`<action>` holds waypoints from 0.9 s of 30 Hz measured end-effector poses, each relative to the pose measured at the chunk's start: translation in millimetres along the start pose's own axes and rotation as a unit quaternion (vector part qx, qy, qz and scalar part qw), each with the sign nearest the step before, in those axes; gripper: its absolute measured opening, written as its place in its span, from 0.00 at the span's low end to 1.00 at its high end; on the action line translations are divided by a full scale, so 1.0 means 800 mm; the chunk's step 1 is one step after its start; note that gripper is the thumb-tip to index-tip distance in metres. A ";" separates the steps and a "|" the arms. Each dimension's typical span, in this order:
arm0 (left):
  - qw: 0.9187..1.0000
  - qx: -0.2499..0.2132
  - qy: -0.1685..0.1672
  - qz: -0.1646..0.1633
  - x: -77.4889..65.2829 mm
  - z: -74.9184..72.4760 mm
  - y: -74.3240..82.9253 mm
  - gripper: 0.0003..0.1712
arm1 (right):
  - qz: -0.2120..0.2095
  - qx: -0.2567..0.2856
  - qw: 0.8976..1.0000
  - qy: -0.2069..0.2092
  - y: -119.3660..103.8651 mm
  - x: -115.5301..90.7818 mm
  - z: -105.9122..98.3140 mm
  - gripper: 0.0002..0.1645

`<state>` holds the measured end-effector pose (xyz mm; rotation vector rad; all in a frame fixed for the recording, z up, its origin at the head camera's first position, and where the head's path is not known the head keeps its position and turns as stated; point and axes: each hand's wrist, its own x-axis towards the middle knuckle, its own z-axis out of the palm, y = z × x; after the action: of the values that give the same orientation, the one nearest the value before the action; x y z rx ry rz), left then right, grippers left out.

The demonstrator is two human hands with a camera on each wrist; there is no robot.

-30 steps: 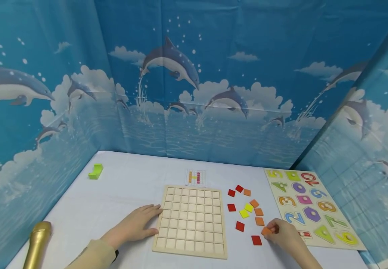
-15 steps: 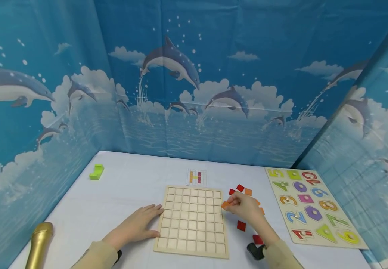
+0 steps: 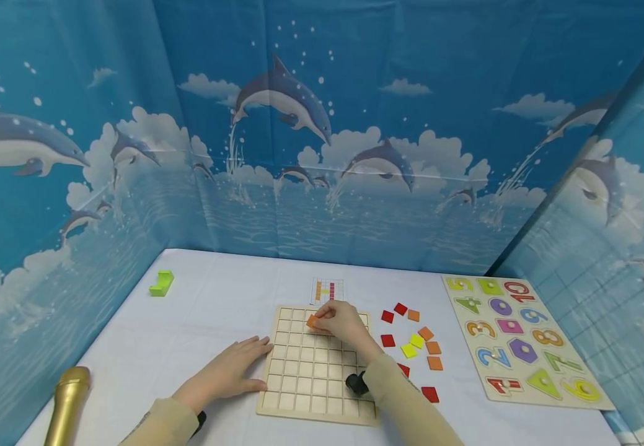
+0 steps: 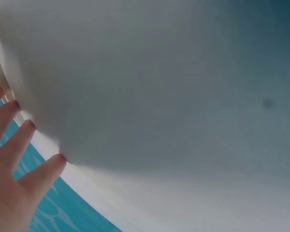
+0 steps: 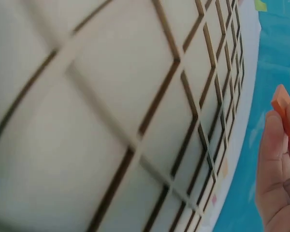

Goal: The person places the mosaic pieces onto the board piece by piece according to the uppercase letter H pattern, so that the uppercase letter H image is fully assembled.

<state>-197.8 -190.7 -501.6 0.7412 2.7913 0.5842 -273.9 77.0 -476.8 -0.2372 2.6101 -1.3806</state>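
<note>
A pale wooden grid board (image 3: 303, 370) with square cells lies on the white table. My right hand (image 3: 344, 322) is over its far part and pinches an orange square tile (image 3: 312, 321) between thumb and fingers. In the right wrist view the orange tile (image 5: 280, 99) sticks out past the fingertips. My left hand (image 3: 227, 371) lies flat with fingers spread, its fingertips at the board's left edge. The left wrist view shows those spread fingers (image 4: 43, 174). Just behind the board lies a small pattern card (image 3: 327, 290) with orange, yellow and red squares.
Right of the board lie loose red tiles (image 3: 387, 341), yellow tiles (image 3: 408, 350) and orange tiles (image 3: 434, 363). A number and shape puzzle board (image 3: 528, 337) is at the far right. On the left are a green block (image 3: 161, 284) and a gold microphone (image 3: 67, 402). A dolphin-print curtain (image 3: 310, 204) stands behind.
My right hand has picked up the orange tile from the loose tiles and carried it left, over the far part of the board. The left hand has stayed at the board's edge.
</note>
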 end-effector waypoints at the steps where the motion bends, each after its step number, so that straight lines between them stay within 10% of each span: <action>1: 1.000 0.000 0.000 -0.002 0.000 0.000 0.000 0.46 | -0.005 0.001 1.000 -0.003 -0.002 0.003 0.004 0.06; 27: 1.000 -0.004 -0.009 -0.010 0.003 -0.006 0.007 0.45 | -0.013 -0.040 0.998 -0.037 -0.017 0.032 0.045 0.02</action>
<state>-198.8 -186.4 -495.3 0.7137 2.7739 0.5816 -289.9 35.0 -487.9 -0.3273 2.6135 -1.2526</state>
